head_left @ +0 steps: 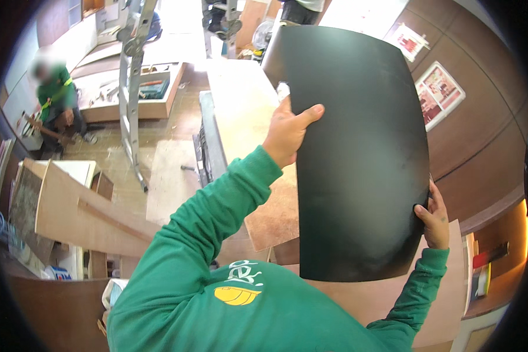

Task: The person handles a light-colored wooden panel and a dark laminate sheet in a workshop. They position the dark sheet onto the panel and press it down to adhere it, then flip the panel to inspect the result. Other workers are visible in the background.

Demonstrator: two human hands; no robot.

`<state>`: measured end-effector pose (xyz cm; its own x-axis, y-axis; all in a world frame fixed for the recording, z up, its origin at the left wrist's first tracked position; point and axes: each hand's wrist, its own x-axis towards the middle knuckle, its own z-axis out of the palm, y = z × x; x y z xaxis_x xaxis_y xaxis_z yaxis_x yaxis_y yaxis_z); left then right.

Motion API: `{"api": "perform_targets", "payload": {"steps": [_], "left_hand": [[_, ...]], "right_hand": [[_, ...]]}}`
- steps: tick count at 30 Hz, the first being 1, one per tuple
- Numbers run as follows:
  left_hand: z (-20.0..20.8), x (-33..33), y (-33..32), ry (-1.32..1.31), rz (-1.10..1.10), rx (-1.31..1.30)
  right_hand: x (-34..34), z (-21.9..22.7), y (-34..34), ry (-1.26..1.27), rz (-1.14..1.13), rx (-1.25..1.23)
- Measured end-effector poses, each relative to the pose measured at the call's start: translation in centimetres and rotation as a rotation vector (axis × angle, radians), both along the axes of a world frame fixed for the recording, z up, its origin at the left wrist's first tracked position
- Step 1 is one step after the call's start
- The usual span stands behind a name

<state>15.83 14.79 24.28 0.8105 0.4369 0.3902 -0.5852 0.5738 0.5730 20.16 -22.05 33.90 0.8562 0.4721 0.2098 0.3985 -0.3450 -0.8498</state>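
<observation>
A large black rectangular panel (358, 152) is held up in front of me, its long sides running from near to far. My left hand (290, 130) grips its left edge toward the upper part, with the thumb lying on the black face and the other fingers behind it. Lower down, my right hand (433, 218) is closed on the right edge, thumb also on the face. The fingers behind the panel are mostly hidden. Beneath and left of the panel lies a pale plywood sheet (234, 111), partly covered by it.
An aluminium ladder (130, 88) stands at the left. Beyond it a person (58, 97) in green sits by an open wooden box (164, 97). Cut boards (88, 211) lie at the near left. Brown wall panels (481, 146) and a lit shelf (498, 252) are on the right.
</observation>
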Motion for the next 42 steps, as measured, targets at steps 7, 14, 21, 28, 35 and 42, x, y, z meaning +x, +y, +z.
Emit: {"api": "perform_targets", "payload": {"steps": [7,14,21,28,35,42], "left_hand": [[1.2,-0.6,-1.7,-0.028,0.041,-0.044],[-1.8,-0.9,-3.3,0.179,0.006,-0.034],[-10.5,1.8,2.3,0.394,0.063,-0.043],[-16.2,3.7,9.9,0.622,0.162,0.129],[-15.8,5.6,17.3,0.692,0.223,0.284],[-18.7,6.8,22.5,0.773,0.244,0.295]], "right_hand": [[2.0,-3.3,-10.2,0.302,0.058,-0.115],[2.7,-8.6,-12.3,0.260,-0.030,-0.088],[1.7,-6.6,-10.4,0.258,-0.114,-0.171],[2.6,-3.7,-0.7,0.008,-0.191,-0.575],[2.5,-1.6,10.0,-0.136,-0.262,-0.813],[-0.1,-2.0,16.9,-0.106,-0.319,-0.774]]}}
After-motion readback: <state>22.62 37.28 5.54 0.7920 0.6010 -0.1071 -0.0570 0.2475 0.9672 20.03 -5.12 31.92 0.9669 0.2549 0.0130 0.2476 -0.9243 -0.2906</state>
